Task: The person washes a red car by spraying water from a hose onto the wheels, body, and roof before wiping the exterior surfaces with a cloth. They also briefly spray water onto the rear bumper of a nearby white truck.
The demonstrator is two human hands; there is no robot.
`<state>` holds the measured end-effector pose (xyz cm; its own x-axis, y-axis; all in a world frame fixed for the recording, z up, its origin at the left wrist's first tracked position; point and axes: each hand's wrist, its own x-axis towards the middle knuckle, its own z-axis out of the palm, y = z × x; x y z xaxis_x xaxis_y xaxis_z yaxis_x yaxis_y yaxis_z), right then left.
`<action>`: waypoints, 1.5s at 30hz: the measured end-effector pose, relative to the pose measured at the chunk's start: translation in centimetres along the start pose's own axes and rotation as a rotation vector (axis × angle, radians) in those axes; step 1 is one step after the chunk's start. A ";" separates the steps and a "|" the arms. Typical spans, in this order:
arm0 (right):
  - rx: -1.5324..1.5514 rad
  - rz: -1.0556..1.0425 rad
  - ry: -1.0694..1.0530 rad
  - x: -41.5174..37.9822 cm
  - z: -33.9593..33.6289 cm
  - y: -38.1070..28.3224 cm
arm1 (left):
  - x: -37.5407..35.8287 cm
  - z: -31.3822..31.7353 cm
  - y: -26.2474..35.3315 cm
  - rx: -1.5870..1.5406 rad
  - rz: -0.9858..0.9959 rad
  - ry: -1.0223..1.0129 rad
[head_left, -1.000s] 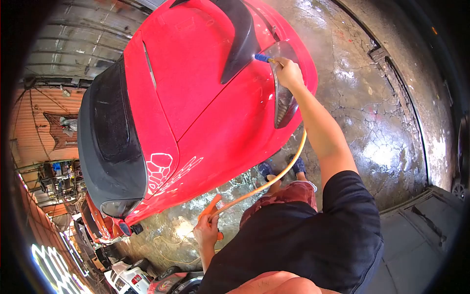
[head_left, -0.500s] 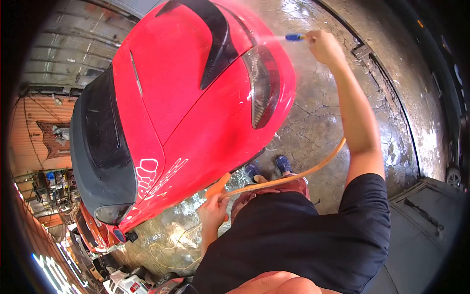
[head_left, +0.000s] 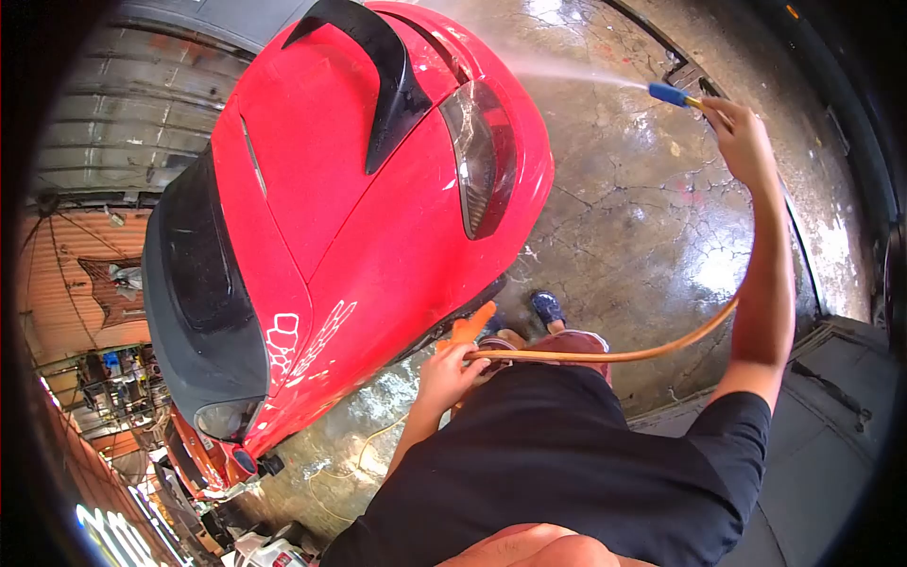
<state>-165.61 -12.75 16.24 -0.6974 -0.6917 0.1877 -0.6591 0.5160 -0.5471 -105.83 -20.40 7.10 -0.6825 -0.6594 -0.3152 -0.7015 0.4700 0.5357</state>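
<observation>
My right hand [head_left: 742, 137] is stretched far out to the right, its fingers wrapped around the thin brass-coloured stem behind a blue spray nozzle [head_left: 669, 94]. A white jet of water fans leftward from the tip, toward the rear of a red car [head_left: 378, 227]. Close to my waist, my left hand [head_left: 448, 376] is closed on an orange-tan hose [head_left: 605, 357], which curves up to the right and passes behind my right forearm. A flat orange piece [head_left: 470, 326] sticks out above my left fingers; what it is I cannot make out.
The car has a black spoiler [head_left: 389, 85] and a dark tail light [head_left: 480, 156]. Wet, cracked concrete floor [head_left: 614, 198] lies between it and me. A thin yellow cord [head_left: 364, 454] trails on the floor at lower left. Grey panels [head_left: 822, 454] stand at lower right.
My right hand and the nozzle have moved right, away from the car, and the jet now looks longer. My left hand has shifted right and slightly up with the hose.
</observation>
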 end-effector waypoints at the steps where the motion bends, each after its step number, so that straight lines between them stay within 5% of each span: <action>1: 0.014 0.017 0.018 -1.4 -0.5 1.1 | 0.3 -0.2 -0.7 0.059 0.017 0.060; 3: 0.020 0.045 0.025 -4.4 -1.4 1.7 | 1.1 -1.5 -2.2 0.173 0.053 0.173; 4: 0.012 0.053 0.009 -6.0 -2.1 1.2 | 1.6 -3.2 -2.9 0.214 -0.163 0.111; 5: 0.004 0.059 -0.011 -7.6 -2.3 1.0 | 2.6 -4.5 -5.0 0.427 -0.254 0.101; 7: 0.086 0.067 0.040 -10.1 -1.7 1.4 | 5.2 -8.9 -6.9 0.341 -0.370 0.084; 11: 0.033 0.309 -0.124 -14.0 -2.1 -0.5 | 13.9 -15.5 -3.4 0.503 -0.094 0.481; 13: 0.114 0.214 -0.052 -16.0 0.1 0.7 | 21.0 -17.2 -3.9 0.634 0.066 0.631; 17: 0.139 0.396 -0.106 -17.3 2.2 -0.9 | 37.2 -17.3 -5.8 0.686 0.212 0.599; 19: 0.136 0.308 -0.010 -18.2 4.4 -0.5 | 43.8 -16.2 -7.3 0.871 -0.002 0.481; 22: 0.082 0.485 -0.112 -17.8 4.1 -1.9 | 48.5 -14.4 -7.2 0.891 0.090 0.590; 25: 0.075 0.361 -0.003 -18.0 5.5 -1.2 | 52.0 -12.8 -6.0 0.907 0.098 0.609; 29: 0.116 0.403 -0.013 -16.9 5.9 -2.3 | 50.5 -13.4 -6.3 0.914 0.117 0.590; 33: 0.153 0.525 -0.120 -17.4 5.0 -3.3 | 44.7 -14.5 -9.8 0.798 -0.079 0.616; 40: 0.145 0.459 -0.131 -17.8 4.3 -4.4 | 53.2 -12.1 -5.7 0.833 -0.038 0.633; 43: 0.190 0.479 -0.190 -18.9 1.8 -4.3 | 47.4 -12.6 -8.6 0.696 0.079 0.788; 45: 0.261 0.512 -0.226 -19.9 0.3 -3.4 | 41.1 -14.0 -13.4 0.297 -0.192 0.623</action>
<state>-149.37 -0.87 14.15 -0.8115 -0.4933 -0.3133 -0.1456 0.6899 -0.7091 -121.59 -62.00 -1.99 -0.3601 -0.9171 0.1708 -0.8841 0.3939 0.2514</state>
